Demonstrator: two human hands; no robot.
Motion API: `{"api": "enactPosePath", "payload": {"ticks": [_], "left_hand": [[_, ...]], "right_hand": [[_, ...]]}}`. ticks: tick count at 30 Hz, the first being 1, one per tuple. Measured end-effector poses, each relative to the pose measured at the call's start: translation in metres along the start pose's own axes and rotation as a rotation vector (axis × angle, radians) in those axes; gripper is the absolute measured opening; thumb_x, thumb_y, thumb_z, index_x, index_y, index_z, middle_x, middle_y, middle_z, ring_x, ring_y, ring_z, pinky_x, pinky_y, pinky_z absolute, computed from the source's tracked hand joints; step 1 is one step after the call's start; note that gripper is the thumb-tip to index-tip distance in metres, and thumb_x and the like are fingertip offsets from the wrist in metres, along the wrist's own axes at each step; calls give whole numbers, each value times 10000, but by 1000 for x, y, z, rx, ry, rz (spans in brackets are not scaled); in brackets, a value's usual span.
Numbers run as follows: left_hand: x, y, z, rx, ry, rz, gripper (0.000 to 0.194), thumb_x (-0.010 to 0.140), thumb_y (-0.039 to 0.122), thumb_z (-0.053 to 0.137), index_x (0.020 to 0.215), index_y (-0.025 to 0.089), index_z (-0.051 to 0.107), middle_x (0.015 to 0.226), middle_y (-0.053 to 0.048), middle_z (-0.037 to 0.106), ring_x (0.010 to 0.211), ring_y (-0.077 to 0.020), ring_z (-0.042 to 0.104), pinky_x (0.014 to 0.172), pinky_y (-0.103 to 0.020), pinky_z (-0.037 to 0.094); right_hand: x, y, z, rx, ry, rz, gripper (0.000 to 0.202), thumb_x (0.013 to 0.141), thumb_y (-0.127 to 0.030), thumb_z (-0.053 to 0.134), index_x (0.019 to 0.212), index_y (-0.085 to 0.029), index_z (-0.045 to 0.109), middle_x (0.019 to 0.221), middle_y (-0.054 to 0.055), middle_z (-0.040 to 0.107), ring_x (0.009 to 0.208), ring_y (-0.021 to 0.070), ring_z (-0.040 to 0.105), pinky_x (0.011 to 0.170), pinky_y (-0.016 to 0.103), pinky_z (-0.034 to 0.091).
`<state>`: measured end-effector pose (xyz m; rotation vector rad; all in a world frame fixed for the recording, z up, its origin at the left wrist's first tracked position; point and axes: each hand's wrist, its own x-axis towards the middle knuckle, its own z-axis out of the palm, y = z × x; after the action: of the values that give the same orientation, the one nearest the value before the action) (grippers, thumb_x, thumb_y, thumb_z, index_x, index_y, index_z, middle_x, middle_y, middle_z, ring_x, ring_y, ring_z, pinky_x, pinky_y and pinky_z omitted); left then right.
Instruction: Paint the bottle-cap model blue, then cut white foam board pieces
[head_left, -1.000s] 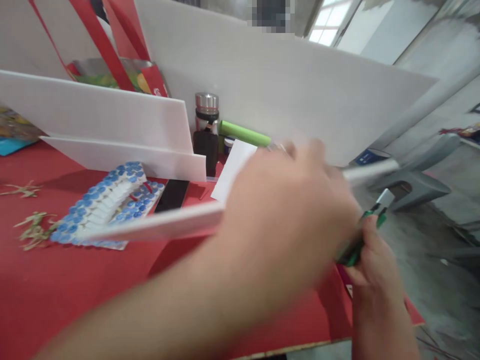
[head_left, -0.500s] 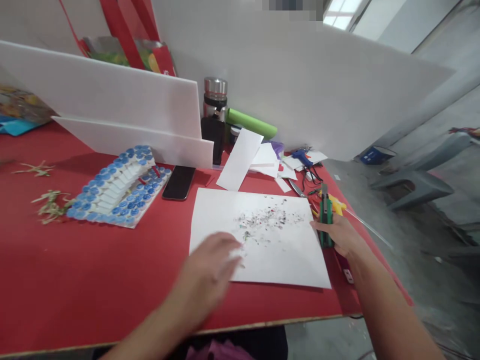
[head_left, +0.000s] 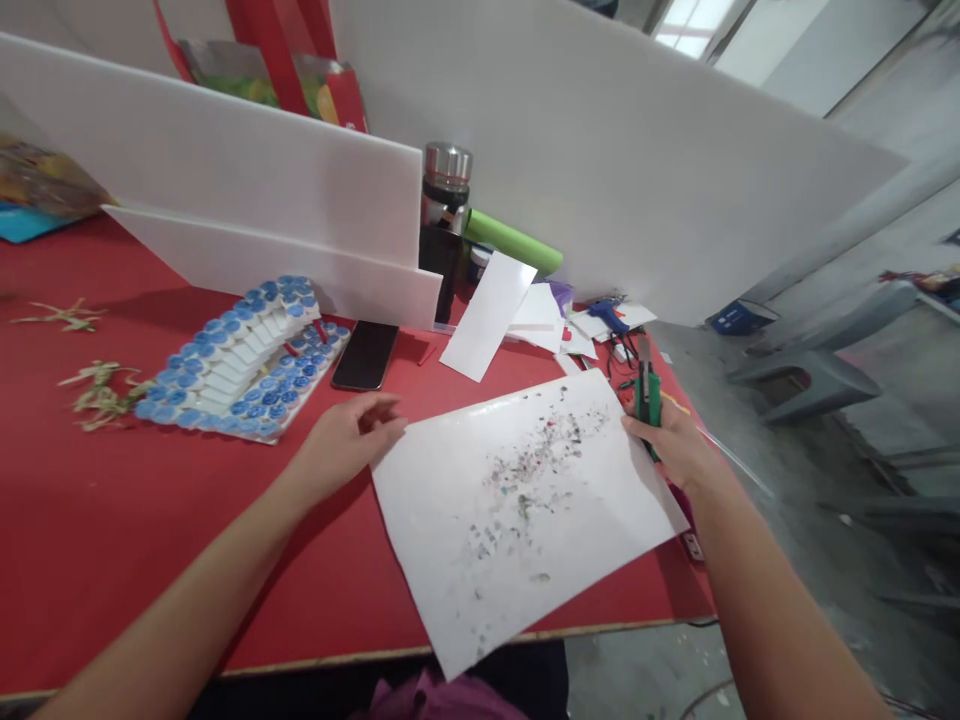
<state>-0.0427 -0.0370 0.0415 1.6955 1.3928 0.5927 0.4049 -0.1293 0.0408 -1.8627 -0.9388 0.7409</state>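
Observation:
A white sheet of paper point(head_left: 600, 500) strewn with small dark scraps lies askew on the red table, one corner jutting past the front edge. My left hand point(head_left: 349, 440) is at its far left corner, thumb over the paper and fingers curled beyond the edge; the undersides of the fingers are hidden. At the sheet's right side, my right hand point(head_left: 679, 445) is wrapped round a green utility knife point(head_left: 649, 400), its thumb on the paper's edge. The blade end points away from me.
Left of the paper are a black phone point(head_left: 365, 356), a model covered with blue discs point(head_left: 225, 370) and dried straw figures point(head_left: 105, 392). White boards point(head_left: 262, 190) stand behind. Paper offcuts point(head_left: 491, 315), a blue glue gun point(head_left: 609, 316) and a flask point(head_left: 448, 170) are at the back.
The sheet has turned, its near left corner swinging over the front edge. My left hand moved from above the paper to its far left corner. My right hand still holds the utility knife.

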Motion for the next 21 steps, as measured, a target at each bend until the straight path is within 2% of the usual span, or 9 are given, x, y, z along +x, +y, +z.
{"api": "enactPosePath", "payload": {"ticks": [4, 6, 8, 11, 14, 18, 21], "left_hand": [[-7, 12, -5, -110, -335, -79, 450, 808, 580, 750, 1038, 195, 788, 1030, -77, 807, 910, -293, 751, 736, -319, 540], [-10, 16, -5, -167, -409, -103, 391, 799, 552, 771, 950, 192, 787, 929, -64, 798, 813, -262, 735, 661, -292, 517], [-14, 16, -1, -245, -406, -120, 353, 780, 515, 797, 916, 190, 778, 882, -50, 784, 769, -232, 717, 643, -274, 506], [-23, 12, 6, -382, -385, -185, 347, 749, 476, 830, 927, 184, 770, 877, -40, 780, 760, -209, 712, 657, -264, 514], [-32, 8, 9, -423, -387, -231, 373, 752, 487, 840, 946, 175, 774, 884, -46, 788, 759, -206, 718, 652, -262, 518], [-35, 9, 7, -445, -348, -278, 373, 715, 452, 906, 911, 165, 770, 890, -55, 799, 759, -207, 732, 646, -252, 538], [-31, 8, 6, -679, -257, -335, 453, 694, 428, 947, 1018, 160, 778, 984, -99, 820, 825, -236, 767, 716, -282, 602]], "right_hand": [[21, -22, 0, -67, -3, -104, 425, 587, -417, 883, 891, -255, 635, 799, -21, 621, 770, 197, 571, 707, 337, 454], [34, -35, 4, -138, 2, -183, 399, 610, -424, 871, 900, -257, 655, 843, -2, 659, 811, 220, 597, 759, 372, 473], [44, -46, 9, -183, -2, -225, 377, 623, -439, 862, 897, -258, 676, 890, 17, 694, 857, 242, 621, 821, 411, 486], [51, -51, 18, -133, -14, -205, 414, 585, -426, 890, 900, -253, 684, 949, 38, 730, 914, 263, 649, 866, 430, 504], [53, -44, 25, -51, -36, -166, 470, 551, -398, 916, 928, -240, 683, 1012, 48, 751, 945, 259, 671, 865, 409, 528], [55, -32, 27, -8, -36, -104, 480, 525, -357, 938, 921, -238, 695, 990, 35, 755, 910, 238, 679, 813, 375, 539], [57, -27, 21, 42, -15, -55, 456, 506, -324, 947, 878, -253, 692, 926, 20, 753, 868, 231, 678, 754, 358, 544]]}}
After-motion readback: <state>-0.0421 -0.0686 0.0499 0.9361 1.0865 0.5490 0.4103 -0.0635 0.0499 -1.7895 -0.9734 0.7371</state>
